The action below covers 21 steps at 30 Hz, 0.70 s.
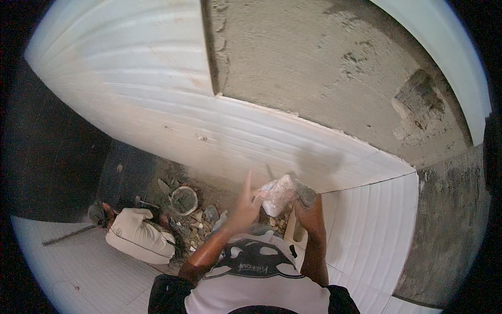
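Note:
In front of my chest is a crumpled whitish-pink lump (pixel 278 195), perhaps a bag or wad of plastic; its kind does not show clearly. My left hand (pixel 244 210) is at the lump's left side, thumb and some fingers against it, the index finger stretched up toward the wall. My right hand (pixel 310 213) is closed at the lump's right side, its fingers partly hidden. Between that hand and the lump sits a dark grey flat piece (pixel 305 192), which I cannot name.
Ahead rises a wall of white ribbed tiles (pixel 251 125), with bare grey mortar (pixel 303 57) above. On the floor at left are a bucket (pixel 184 201) of grey mix and rubble (pixel 194 233). Another person (pixel 140 235) in a pale top bends there. Dark tiles (pixel 52 131) cover the far left.

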{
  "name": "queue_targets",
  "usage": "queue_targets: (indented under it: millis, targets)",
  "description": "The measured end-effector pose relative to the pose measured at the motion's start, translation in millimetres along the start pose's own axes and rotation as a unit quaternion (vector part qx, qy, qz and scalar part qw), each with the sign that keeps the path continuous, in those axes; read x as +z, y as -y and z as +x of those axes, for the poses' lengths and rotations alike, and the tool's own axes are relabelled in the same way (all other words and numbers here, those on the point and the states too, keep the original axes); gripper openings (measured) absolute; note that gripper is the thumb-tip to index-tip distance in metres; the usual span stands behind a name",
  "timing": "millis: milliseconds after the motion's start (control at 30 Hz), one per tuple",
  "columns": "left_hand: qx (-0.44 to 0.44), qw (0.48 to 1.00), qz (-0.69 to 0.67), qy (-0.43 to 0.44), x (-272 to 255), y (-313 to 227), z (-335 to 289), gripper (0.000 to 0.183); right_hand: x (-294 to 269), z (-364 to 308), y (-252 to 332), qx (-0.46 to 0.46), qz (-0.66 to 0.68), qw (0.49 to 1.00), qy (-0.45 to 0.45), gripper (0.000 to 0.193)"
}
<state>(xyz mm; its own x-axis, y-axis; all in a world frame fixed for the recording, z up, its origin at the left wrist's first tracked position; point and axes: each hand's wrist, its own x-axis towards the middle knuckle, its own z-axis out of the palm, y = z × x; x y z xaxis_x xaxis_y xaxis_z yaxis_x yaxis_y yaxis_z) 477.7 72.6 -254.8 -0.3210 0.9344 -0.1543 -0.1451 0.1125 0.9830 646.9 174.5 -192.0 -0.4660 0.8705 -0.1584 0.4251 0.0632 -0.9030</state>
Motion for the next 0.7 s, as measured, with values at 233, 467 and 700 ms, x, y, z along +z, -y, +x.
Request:
queue_targets:
  millis: [233,467,700]
  targets:
    - [-0.110,0.935,-0.277,0.190,-25.5,-4.5,12.2,0.060,-23.5,9.3,0.6,0.015,0.013,0.987,0.156,0.031]
    - [-0.096,0.951,-0.280,0.095,-23.0,-19.9,3.8,0.046,-10.7,11.4,5.3,0.005,-0.089,0.995,0.039,0.033]
    - [-0.098,0.966,-0.224,-0.090,-15.7,27.2,-0.3,0.048,-16.3,1.7,37.5,0.052,0.023,0.986,0.157,0.032]
